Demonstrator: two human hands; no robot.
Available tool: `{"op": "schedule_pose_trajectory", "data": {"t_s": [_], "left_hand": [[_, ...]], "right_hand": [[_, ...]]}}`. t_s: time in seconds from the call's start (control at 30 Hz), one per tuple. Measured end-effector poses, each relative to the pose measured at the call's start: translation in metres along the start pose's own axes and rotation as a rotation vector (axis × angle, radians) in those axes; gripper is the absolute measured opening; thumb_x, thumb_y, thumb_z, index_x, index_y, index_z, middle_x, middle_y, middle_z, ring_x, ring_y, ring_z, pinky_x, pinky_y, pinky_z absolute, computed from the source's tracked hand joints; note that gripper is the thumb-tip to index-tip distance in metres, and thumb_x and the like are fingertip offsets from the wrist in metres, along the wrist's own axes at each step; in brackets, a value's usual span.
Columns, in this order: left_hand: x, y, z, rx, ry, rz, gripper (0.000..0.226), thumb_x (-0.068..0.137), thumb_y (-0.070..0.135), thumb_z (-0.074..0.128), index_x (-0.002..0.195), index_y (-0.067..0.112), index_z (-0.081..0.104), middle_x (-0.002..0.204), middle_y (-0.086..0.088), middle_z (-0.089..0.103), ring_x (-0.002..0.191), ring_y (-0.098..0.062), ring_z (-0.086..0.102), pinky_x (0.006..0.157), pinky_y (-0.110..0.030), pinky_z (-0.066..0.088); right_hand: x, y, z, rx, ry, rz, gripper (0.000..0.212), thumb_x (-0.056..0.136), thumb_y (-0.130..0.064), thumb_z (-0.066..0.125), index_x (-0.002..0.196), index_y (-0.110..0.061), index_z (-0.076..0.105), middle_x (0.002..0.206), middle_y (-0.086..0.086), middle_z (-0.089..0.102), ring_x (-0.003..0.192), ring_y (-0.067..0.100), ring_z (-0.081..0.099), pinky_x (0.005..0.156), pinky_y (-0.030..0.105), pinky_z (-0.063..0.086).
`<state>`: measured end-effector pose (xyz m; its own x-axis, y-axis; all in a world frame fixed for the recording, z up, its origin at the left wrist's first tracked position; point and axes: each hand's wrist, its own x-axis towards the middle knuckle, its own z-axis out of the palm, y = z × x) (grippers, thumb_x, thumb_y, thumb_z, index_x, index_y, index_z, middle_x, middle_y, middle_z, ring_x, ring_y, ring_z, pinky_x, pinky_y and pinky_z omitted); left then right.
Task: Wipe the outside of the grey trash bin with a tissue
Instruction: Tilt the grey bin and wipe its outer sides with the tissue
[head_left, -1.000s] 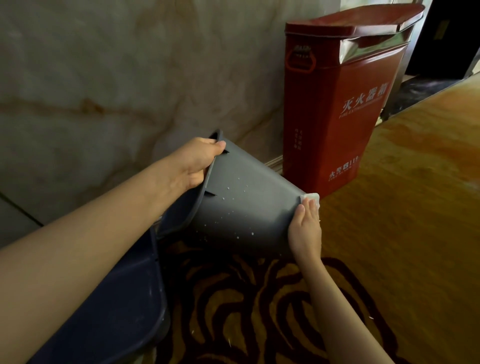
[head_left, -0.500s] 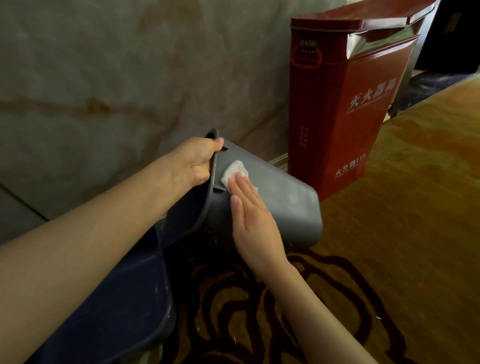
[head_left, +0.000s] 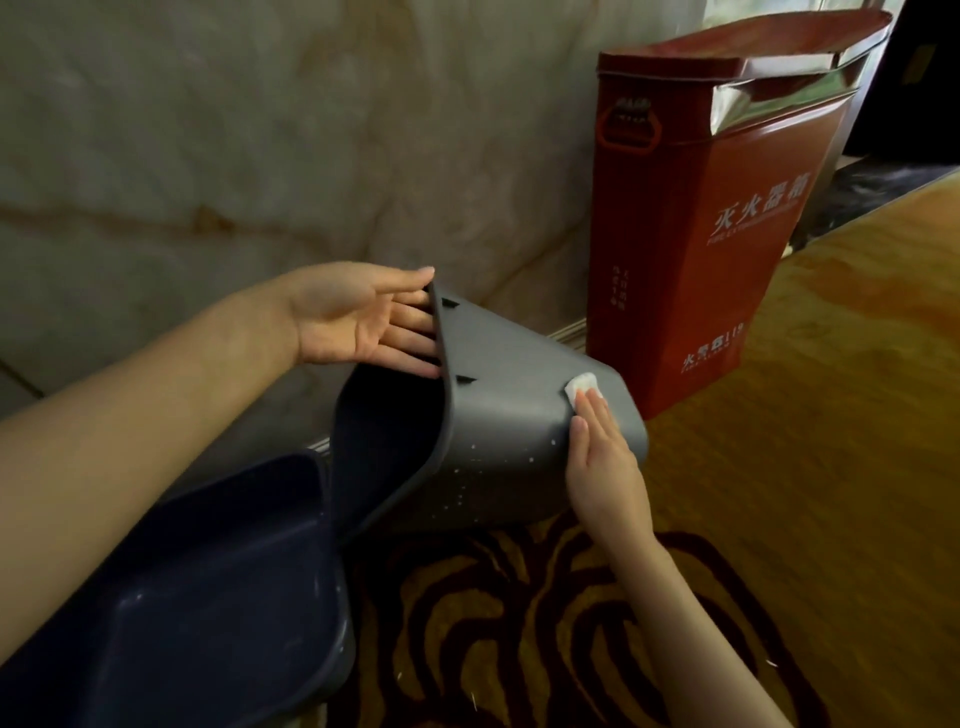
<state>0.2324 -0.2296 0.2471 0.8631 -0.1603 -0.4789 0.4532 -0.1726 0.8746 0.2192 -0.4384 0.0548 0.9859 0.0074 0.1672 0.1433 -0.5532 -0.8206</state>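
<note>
The grey trash bin (head_left: 509, 415) is tipped on its side, mouth toward me and base pointing away. My left hand (head_left: 363, 317) is at the bin's upper rim, palm up, thumb over the rim edge and fingers reaching behind it. My right hand (head_left: 602, 457) lies flat on the bin's outer wall near the base, pressing a small white tissue (head_left: 582, 388) under its fingertips. White specks dot the lower side of the bin.
A dark blue bin (head_left: 218, 587) lies at the lower left, touching the grey bin's mouth. A tall red fire-extinguisher box (head_left: 696, 234) stands just behind the bin against the marble wall (head_left: 260, 130). Patterned brown carpet (head_left: 519, 623) covers the floor.
My right hand slid the tissue from the bin's base up to the rim and back down to the base end. My left hand turned palm up and shifted its hold on the rim.
</note>
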Motion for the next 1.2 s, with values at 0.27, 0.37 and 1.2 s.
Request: {"op": "schedule_pose_trajectory", "data": {"t_s": [0.27,0.37,1.2], "left_hand": [[0.009,-0.071,0.041,0.042,0.104,0.235,0.081,0.083,0.009,0.06,0.145,0.038,0.015,0.111,-0.004,0.068,0.1,-0.02,0.066,0.073,-0.031,0.056],[0.015,-0.065,0.035,-0.078,0.139,0.308,0.063,0.088,0.007,0.051,0.144,0.024,0.027,0.109,-0.003,0.067,0.094,-0.014,0.067,0.074,-0.026,0.057],[0.05,-0.028,0.052,-0.037,0.35,0.281,0.045,0.094,0.012,0.043,0.138,0.008,0.037,0.126,-0.012,0.056,0.107,-0.024,0.057,0.084,-0.034,0.049]], "right_hand": [[0.009,-0.002,0.002,0.081,-0.009,0.039,0.046,0.1,-0.037,0.021,0.143,-0.024,0.026,0.154,-0.004,0.023,0.141,0.007,0.016,0.106,0.019,0.01],[0.007,-0.007,0.004,0.12,-0.024,0.038,0.047,0.099,-0.039,0.02,0.144,-0.025,0.026,0.155,-0.003,0.02,0.141,0.006,0.011,0.107,0.02,0.008],[0.023,0.028,0.023,0.169,0.186,0.19,0.045,0.101,-0.03,0.022,0.145,-0.019,0.022,0.155,0.0,0.019,0.142,0.011,0.013,0.108,0.021,0.011]]}}
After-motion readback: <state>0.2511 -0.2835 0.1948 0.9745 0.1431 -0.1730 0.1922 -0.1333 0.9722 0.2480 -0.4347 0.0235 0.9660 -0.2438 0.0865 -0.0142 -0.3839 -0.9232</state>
